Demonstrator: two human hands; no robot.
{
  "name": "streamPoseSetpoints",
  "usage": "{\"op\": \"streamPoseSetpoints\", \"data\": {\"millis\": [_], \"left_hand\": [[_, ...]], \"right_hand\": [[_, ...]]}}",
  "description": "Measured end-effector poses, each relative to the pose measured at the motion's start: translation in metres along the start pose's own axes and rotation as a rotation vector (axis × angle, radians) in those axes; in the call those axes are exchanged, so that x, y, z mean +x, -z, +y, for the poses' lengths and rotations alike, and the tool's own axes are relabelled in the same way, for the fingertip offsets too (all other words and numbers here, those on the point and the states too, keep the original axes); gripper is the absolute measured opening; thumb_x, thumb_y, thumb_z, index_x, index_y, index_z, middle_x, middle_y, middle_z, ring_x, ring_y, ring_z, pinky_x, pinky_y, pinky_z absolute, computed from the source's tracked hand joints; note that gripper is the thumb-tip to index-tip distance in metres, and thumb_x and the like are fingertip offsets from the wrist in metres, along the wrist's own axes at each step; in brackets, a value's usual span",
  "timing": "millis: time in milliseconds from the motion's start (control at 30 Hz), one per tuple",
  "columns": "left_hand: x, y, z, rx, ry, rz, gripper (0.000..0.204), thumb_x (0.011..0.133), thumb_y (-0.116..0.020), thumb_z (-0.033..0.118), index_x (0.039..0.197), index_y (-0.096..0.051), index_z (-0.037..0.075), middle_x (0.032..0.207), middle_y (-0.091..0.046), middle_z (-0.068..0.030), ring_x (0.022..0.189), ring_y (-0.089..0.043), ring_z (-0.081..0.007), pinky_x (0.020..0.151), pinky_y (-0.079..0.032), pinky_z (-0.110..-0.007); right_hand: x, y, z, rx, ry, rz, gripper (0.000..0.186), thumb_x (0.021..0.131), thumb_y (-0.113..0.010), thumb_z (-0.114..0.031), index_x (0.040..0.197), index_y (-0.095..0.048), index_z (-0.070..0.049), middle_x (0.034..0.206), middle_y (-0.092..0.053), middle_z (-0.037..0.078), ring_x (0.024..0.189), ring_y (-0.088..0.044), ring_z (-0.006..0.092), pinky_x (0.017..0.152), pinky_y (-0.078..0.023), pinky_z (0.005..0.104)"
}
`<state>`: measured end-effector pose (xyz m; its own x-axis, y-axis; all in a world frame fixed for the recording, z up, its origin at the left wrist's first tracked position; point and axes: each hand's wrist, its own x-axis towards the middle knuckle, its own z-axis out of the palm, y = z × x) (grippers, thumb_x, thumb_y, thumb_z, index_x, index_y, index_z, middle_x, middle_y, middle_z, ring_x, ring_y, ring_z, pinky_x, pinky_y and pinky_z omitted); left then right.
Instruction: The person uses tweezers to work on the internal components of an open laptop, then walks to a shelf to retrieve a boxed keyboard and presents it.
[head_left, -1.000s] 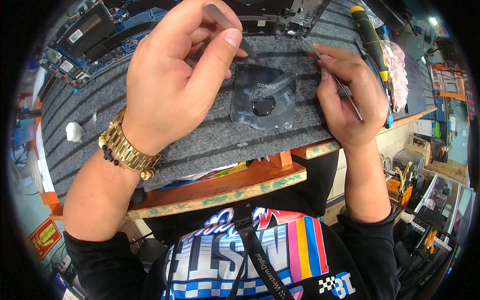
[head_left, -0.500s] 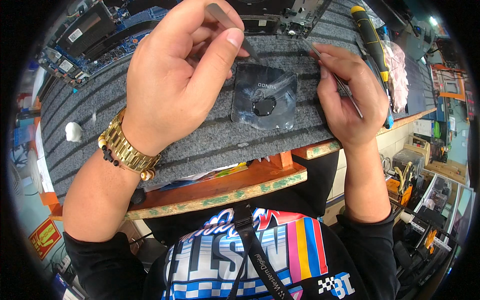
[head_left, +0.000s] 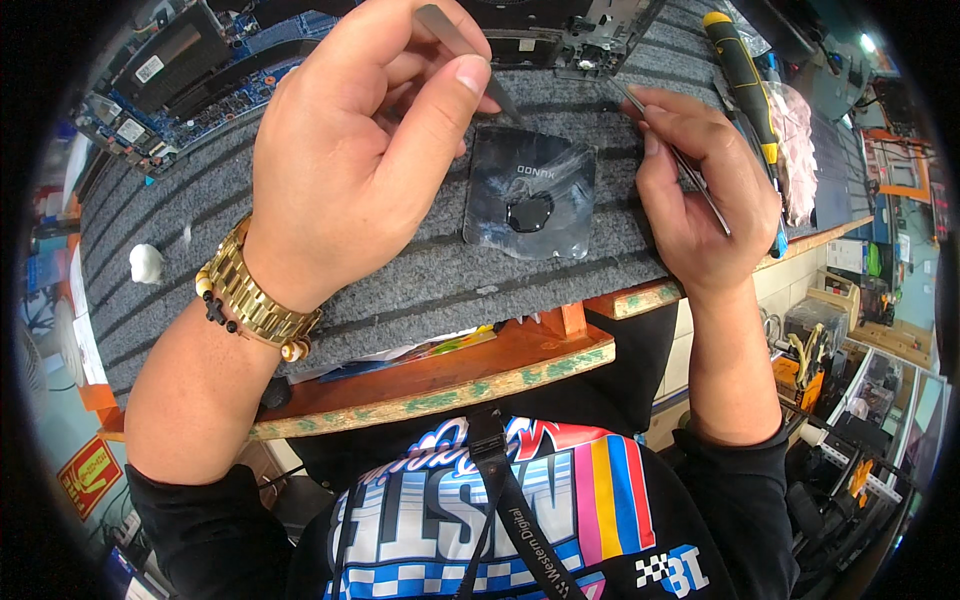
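My left hand [head_left: 365, 150] pinches a flat grey metal tool [head_left: 448, 32], wide at the top and tapering to a narrow tip. That tip reaches down to the upper edge of a dark, shiny square packet [head_left: 575, 215] lying on the grey ribbed mat. On the packet is a small glossy black patch [head_left: 529, 212]; I cannot tell whether it is a blob or an opening. To the right of the packet, my right hand [head_left: 705, 185] is closed around a thin metal tool [head_left: 715, 208], slanting across the palm with its far end past the fingertips.
Opened laptop parts with a blue circuit board [head_left: 215, 112] stand along the far left. A black and yellow screwdriver [head_left: 740, 85] and a crumpled pink cloth [head_left: 797, 150] lie at the right. A white cotton ball [head_left: 146, 263] rests at left, near the wooden bench edge [head_left: 440, 400].
Hardly anything differs. My right hand has shifted very slightly to the right; my left hand and the packet stay almost where they were.
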<state>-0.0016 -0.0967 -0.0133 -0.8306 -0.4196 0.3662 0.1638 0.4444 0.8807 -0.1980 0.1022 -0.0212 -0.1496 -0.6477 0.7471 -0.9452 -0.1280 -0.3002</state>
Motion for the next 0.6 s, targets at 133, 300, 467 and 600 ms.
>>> {"op": "streamPoseSetpoints", "data": {"millis": [133, 300, 467, 600], "left_hand": [[0.0002, 0.0002, 0.0025, 0.004, 0.016, -0.004, 0.018, 0.114, -0.061, 0.015, 0.128, -0.062, 0.004, 0.103, -0.074, -0.0061, 0.08, -0.07, -0.008, 0.064, -0.052, -0.021], [-0.0002, 0.0002, -0.0007, 0.0, 0.002, 0.0, 0.017, 0.114, -0.061, 0.015, 0.128, -0.062, 0.004, 0.104, -0.074, -0.0059, 0.08, -0.07, -0.008, 0.063, -0.052, -0.021], [0.0002, -0.0007, 0.0003, -0.008, 0.001, 0.005, 0.017, 0.114, -0.061, 0.015, 0.128, -0.062, 0.004, 0.104, -0.074, -0.0058, 0.08, -0.07, -0.008, 0.063, -0.051, -0.021], [0.0003, -0.0011, 0.0006, 0.001, 0.005, 0.007, 0.017, 0.114, -0.061, 0.014, 0.128, -0.062, 0.004, 0.104, -0.074, -0.0057, 0.08, -0.07, -0.008, 0.063, -0.051, -0.021]], "right_hand": [[-0.0003, -0.0003, 0.0004, 0.011, 0.003, 0.005, 0.021, 0.083, -0.074, 0.015, 0.101, -0.072, 0.004, 0.109, -0.081, 0.02, 0.088, -0.08, 0.0279, 0.076, -0.063, 0.0314], [0.0004, 0.0004, -0.0008, 0.007, 0.0, -0.017, 0.021, 0.083, -0.074, 0.015, 0.101, -0.072, 0.004, 0.109, -0.081, 0.02, 0.087, -0.08, 0.0273, 0.074, -0.063, 0.0313], [0.0005, -0.0003, 0.0007, 0.003, 0.02, -0.018, 0.022, 0.082, -0.074, 0.014, 0.101, -0.072, 0.003, 0.109, -0.08, 0.02, 0.087, -0.079, 0.0298, 0.075, -0.063, 0.0326], [0.0039, 0.0029, -0.0057, -0.023, 0.039, -0.08, 0.023, 0.08, -0.075, 0.013, 0.1, -0.071, 0.002, 0.109, -0.079, 0.02, 0.088, -0.079, 0.0328, 0.075, -0.062, 0.0353]]}}
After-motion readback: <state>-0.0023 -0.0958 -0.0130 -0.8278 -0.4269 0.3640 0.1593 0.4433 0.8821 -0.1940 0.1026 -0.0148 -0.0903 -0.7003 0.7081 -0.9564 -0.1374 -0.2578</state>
